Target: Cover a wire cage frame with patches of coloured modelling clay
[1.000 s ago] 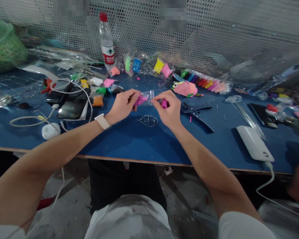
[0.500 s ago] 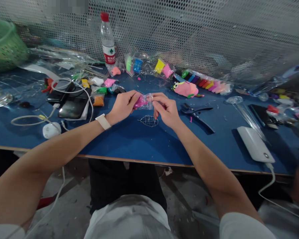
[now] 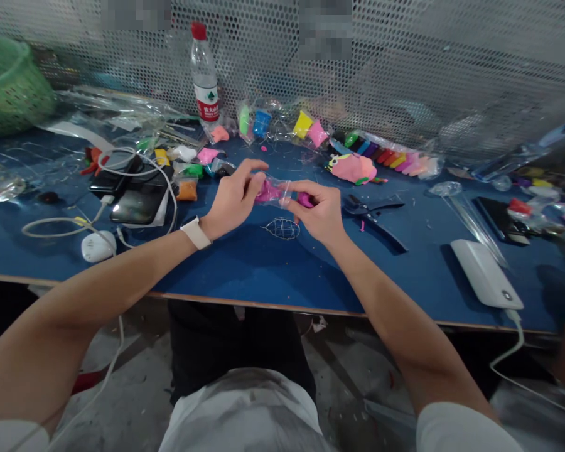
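Right fingers [image 3: 297,186] shifted, pinching bag [image 3: 275,192] by its edge; table edge [image 3: 245,302] well apart.

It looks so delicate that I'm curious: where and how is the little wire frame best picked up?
Probably by the curved near rim of the wire frame, pinched lightly from the person's side: this edge is uncovered, the crosswires inside look thin, and the left hand, right hand and bag of magenta clay are towards its far side.

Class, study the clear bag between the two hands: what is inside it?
A magenta, clay-like lump shows inside the clear bag. The left hand covers one end, so anything there is hidden.
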### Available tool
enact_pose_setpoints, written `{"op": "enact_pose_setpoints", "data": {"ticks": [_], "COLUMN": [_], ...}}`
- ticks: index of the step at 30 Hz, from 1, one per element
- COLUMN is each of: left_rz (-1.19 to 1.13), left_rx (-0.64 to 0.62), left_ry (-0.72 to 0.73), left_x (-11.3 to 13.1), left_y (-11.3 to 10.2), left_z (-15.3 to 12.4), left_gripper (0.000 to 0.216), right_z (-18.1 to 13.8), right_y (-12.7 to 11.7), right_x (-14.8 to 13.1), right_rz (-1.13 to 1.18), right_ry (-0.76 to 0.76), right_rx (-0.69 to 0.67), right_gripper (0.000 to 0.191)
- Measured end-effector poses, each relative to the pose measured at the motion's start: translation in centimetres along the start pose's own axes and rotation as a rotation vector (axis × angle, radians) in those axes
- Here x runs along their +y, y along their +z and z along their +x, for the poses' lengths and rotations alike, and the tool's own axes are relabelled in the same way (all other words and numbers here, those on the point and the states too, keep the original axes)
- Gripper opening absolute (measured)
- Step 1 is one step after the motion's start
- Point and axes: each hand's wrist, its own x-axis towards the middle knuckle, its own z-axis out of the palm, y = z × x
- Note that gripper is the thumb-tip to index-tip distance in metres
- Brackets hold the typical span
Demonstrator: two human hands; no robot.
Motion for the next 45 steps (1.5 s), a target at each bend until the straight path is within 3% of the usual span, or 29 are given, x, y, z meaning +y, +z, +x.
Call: {"op": "enact_pose_setpoints", "data": {"ticks": [3,6,10,13,16,19,22,28,31,36,41,45], "left_rz": [0.125,0.173,0.080,0.062,0.070,-0.004,-0.170,-0.493,-0.573,-0.729,-0.758,-0.686], "left_rx": [0.127,0.043,-0.025,-0.011,-0.021,-0.002,-0.003,0.000,-0.075,-0.332,-0.374,-0.391], "left_ry": [0.079,0.204,0.252,0.240,0.220,0.131,0.012,-0.135,-0.172,-0.192,-0.162,-0.079], "left_x": [0.5,1.3,1.7,1.5,1.4,1.4,1.2,0.5,0.5,0.5,0.4,-0.2], "left_y": [-0.1,0.2,1.0,1.2,1.2,1.3,1.8,2.9,2.6,1.1,0.5,0.3], "left_z": [-0.2,-0.6,-1.0,-1.0,-0.9,-0.9,-0.8,-0.8,-0.4,0.7,1.5,2.1], "left_gripper": [0.044,0.035,0.017,0.006,0.008,0.012,0.015,0.021,0.022,0.021,0.020,0.010], "right_z": [0.0,0.0,-0.3,-0.6,-0.6,-0.3,0.1,0.9,1.3,1.5,1.5,1.4], "right_y": [0.4,1.0,1.8,2.3,2.2,1.7,1.4,1.0,-0.1,-1.5,-1.4,-0.8], "right_x": [-0.2,-0.5,-1.2,-1.9,-2.2,-2.1,-1.8,-1.7,-1.6,-1.2,-1.7,-2.2], "right_rz": [-0.146,-0.266,-0.329,-0.329,-0.276,-0.159,-0.034,0.017,0.054,0.010,-0.012,0.010], "right_ry": [-0.083,-0.229,-0.320,-0.294,-0.223,-0.102,-0.002,0.035,0.030,-0.042,-0.081,-0.004], "right_rx": [0.198,0.270,0.171,0.136,0.156,0.183,0.149,0.098,-0.016,-0.158,-0.152,-0.163], "right_gripper": [0.015,0.006,0.017,0.018,0.010,0.023,0.022,0.024,0.022,0.016,0.017,0.017]}}
